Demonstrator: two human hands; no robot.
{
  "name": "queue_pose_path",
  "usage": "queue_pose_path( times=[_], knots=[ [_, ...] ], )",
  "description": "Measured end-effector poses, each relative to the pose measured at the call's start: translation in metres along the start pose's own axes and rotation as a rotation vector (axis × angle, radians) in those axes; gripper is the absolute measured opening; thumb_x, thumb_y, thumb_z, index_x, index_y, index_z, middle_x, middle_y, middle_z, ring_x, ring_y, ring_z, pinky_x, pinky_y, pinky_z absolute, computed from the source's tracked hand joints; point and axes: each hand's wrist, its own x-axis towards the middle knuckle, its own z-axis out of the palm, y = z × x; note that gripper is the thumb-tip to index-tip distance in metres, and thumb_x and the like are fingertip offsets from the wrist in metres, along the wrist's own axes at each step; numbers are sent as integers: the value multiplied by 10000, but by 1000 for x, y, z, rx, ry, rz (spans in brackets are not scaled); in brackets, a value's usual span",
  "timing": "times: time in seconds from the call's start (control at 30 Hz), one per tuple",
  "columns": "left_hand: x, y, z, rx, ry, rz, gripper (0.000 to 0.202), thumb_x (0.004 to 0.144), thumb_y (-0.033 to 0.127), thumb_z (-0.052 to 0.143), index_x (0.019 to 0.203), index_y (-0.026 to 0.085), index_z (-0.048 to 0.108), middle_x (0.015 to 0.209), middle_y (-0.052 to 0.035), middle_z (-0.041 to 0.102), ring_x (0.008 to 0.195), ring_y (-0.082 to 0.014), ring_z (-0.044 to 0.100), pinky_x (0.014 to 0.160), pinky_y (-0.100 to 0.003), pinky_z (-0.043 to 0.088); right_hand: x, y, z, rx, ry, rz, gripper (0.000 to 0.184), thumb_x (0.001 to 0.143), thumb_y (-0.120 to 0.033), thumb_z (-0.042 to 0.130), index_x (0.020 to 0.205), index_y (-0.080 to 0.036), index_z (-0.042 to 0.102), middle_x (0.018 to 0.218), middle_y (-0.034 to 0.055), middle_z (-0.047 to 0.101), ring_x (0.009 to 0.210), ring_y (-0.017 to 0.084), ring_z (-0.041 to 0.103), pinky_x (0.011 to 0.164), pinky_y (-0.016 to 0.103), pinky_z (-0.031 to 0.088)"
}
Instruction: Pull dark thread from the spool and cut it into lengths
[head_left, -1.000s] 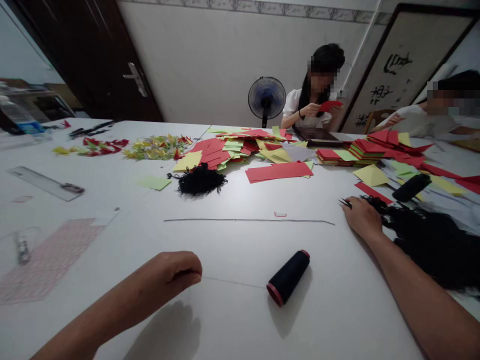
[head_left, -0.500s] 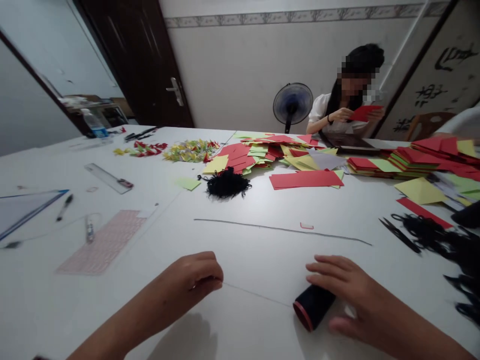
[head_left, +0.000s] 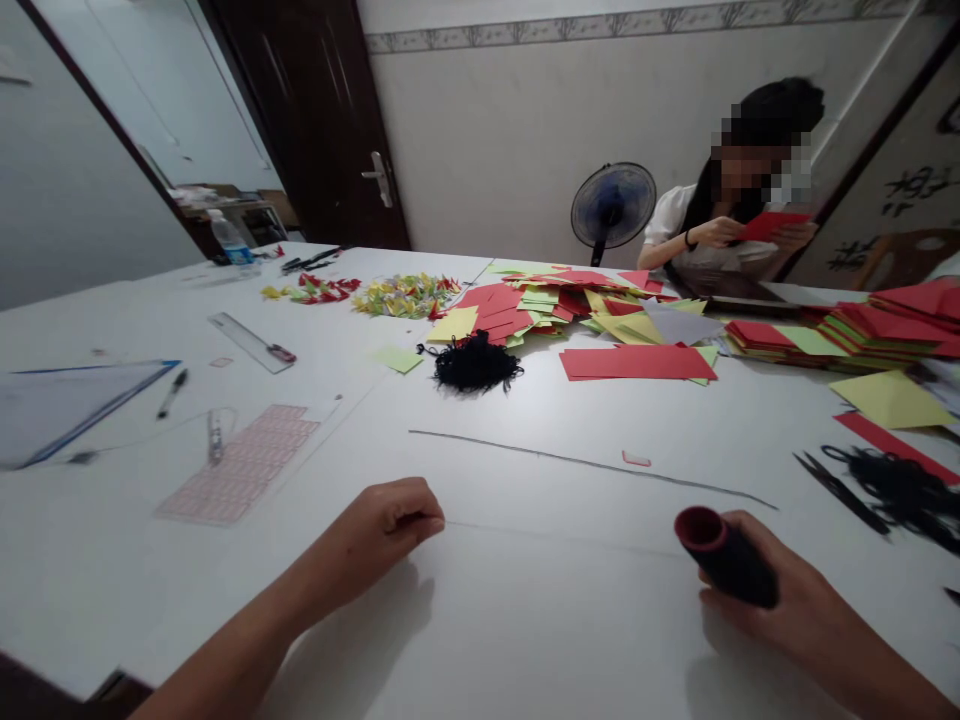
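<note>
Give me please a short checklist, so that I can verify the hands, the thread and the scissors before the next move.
1. Left hand has the thread: ok, the fingers are closed where it begins.
2. Right hand has the spool: ok, it is grasped, with its open red-rimmed end tipped up.
3. Thread runs from hand to spool: ok, though it turns faint near the spool.
4. Thread is tight: cannot tell; it looks nearly straight but is too thin to judge.
5. Scissors are in hand: not ok, they lie on the table next to the black bundle.
</note>
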Motion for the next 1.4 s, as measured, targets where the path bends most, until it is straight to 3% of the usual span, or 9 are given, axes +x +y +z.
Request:
queue_pose_path(
  times=[0.1,0.33,0.5,0.6,0.77,0.97,1.07,1.2,1.4],
  knots=[
    [7,-6,-3,-4,76,-20,287,889,390,521,677,213,598,726,5,592,642,-123,496,585,-238,382,7,-2,-15,247,-17,132,512,671,-510,714,1089,-251,573,765,1,649,671,199,591,619,326,462],
    [38,-2,-10,-96,110,-39,343,808,485,581,610,206,566,674,12,542,623,-128,462,583,-253,387,14,3,-35,557,-21,222,525,795,-709,581,956,-211,620,763,60,658,594,190,571,505,316,443],
    [70,-5,-16,-195,110,-86,334,702,499,663,596,197,565,597,35,491,592,-114,413,568,-251,342,19,2,-35,406,110,249,551,649,-570,779,1034,-225,588,843,47,697,647,178,607,601,314,480],
    [81,-13,-16,-284,117,-157,354,651,513,712,608,192,569,552,50,465,574,-106,395,571,-249,317,21,5,-35,253,185,308,648,639,-591,772,1166,-272,572,770,3,673,598,170,586,514,280,409],
    [76,-27,-13,-342,123,-216,371,646,528,718,628,187,574,564,40,512,575,-109,413,569,-248,311,27,20,-36,306,47,433,683,652,-734,653,1158,-277,601,677,21,660,478,180,536,394,278,311],
    [73,-40,-20,-209,170,-151,262,683,437,661,624,191,596,634,20,577,624,-128,488,626,-269,394,32,16,-25,258,94,397,670,533,-616,790,1084,-291,591,943,78,753,666,249,662,434,319,454],
    [74,-45,-24,-117,175,-80,234,703,412,627,621,193,619,694,1,609,689,-149,548,691,-288,442,31,14,-22,299,170,399,666,547,-620,796,1118,-341,593,750,55,700,584,254,625,373,318,397],
    [73,-44,-26,-52,149,-62,245,727,416,598,614,199,608,705,-5,614,697,-155,568,688,-284,452,36,26,-31,560,128,594,797,460,-572,868,1157,-329,567,661,30,654,538,256,614,401,357,466],
    [76,-47,-25,16,106,-26,282,757,459,593,617,214,598,697,-5,623,711,-163,566,668,-256,449,38,27,-37,705,329,515,512,568,-437,865,931,-268,546,747,-22,666,601,164,634,496,280,532]
  ],
)
